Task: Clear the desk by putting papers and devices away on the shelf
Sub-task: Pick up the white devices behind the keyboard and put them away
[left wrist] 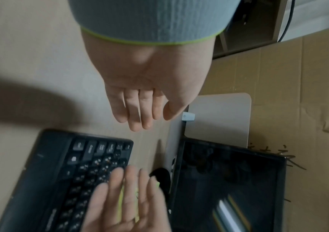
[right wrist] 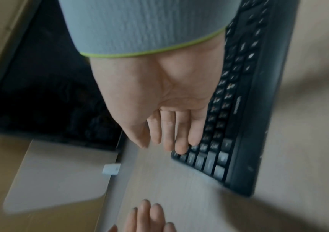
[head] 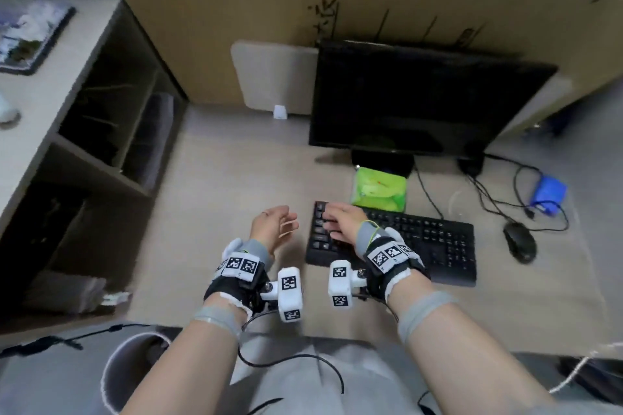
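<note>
Both hands are out over the desk (head: 215, 178), holding nothing. The left hand (head: 273, 226) hangs above bare desktop with its fingers loose and straight. The right hand (head: 340, 221) is at its 3 o'clock, fingers relaxed over the left end of the black keyboard (head: 421, 242). Can't tell if they touch the keys. The shelf (head: 101, 131) sits around 9 o'clock; the monitor (head: 414, 101) is at 12, with a green tissue pack (head: 379, 189) between it and the keyboard.

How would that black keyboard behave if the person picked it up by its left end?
The keyboard looks like a long rigid plastic slab, so it would probably stay stiff, not sag. Gripped only at the end under the right hand, the far end would likely dip. No cable on it is clearly traceable, so whether one would tug is unclear.
</note>
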`<state>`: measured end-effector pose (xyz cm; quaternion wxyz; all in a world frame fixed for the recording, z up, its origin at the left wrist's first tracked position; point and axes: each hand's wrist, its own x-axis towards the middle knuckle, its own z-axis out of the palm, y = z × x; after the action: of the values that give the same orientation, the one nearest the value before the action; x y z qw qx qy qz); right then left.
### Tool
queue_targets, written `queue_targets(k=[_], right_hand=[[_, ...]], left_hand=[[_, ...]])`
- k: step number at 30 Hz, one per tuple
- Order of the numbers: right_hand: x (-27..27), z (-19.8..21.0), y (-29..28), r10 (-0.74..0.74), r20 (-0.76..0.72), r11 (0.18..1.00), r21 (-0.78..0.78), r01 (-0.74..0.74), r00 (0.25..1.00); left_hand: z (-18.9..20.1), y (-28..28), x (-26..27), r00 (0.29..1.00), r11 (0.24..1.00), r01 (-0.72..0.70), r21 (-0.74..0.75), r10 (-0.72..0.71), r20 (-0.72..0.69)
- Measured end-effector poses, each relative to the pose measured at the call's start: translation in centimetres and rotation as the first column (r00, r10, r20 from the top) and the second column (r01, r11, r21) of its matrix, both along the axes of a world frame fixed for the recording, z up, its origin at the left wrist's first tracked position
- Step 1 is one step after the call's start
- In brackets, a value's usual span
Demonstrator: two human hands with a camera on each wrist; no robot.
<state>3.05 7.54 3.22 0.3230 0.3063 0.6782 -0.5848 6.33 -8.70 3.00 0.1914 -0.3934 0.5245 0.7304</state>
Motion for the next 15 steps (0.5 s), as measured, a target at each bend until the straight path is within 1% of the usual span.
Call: queue_targets(k=[2,5,8,11,13,15], right_hand=[[0.9,0.4,2.8,-0.058,0.059,0.997,0.055,0.054,0.997],[1.8,0.8,6.8,-0.177,0.138,0.977,0.148,0.156,0.974],[1.5,0.7,10.0,-0.314,0.152,0.935,0.219,0.278,0.937],[0.2,0.5,11.5,-0.325,0.104,0.920,0.266,0.289,0.940],[-1.3,0.2,12.1,-0.301,0.091,0.919,0.294,0.263,0.949],[-3.2,-0.8,12.6,-0.238,0.083,0.931,0.305,0.202,0.968]], left_hand=[[-0.3,1.2,-0.9,0.999,0.999,0.041,-0.004,-0.041,0.005],[-0.2,2.5,-2.7,0.999,0.999,0.039,-0.017,-0.039,-0.014],[0.3,4.2,-4.3,0.998,0.998,0.060,-0.034,-0.061,-0.033],[0.3,6.1,-5.4,0.992,0.990,0.122,-0.076,-0.124,-0.034],[-0.3,7.1,-6.1,0.988,0.984,0.147,-0.099,-0.150,-0.023],[-0.8,7.6,-6.6,0.988,0.980,0.154,-0.129,-0.156,-0.007]])
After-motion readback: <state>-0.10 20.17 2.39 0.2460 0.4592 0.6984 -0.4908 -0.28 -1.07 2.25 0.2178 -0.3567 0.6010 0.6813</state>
